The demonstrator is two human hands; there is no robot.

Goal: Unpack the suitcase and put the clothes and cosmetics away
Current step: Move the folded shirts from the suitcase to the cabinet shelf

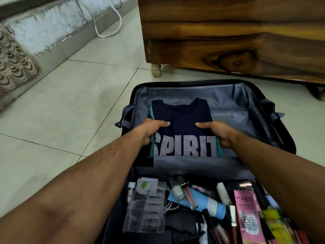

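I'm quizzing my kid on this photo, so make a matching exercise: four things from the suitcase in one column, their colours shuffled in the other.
Things:
1. SPIRIT T-shirt held by both hands
2. Pond's BB cream tube
3. Organiser box
4. Garment under the T-shirt

Colours:
A. clear
B. teal
C. navy
D. pink

Pairs: 1-C, 2-D, 3-A, 4-B

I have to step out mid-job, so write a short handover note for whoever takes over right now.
Left hand and right hand each grip a side of the folded navy "SPIRIT" T-shirt, atop a teal garment in the far half of the open grey-lined suitcase.
Near half: clear plastic organiser, pink Pond's BB cream tube, other cosmetics.
Done: suitcase opened.
Left: lift clothes out, store them, then the cosmetics.
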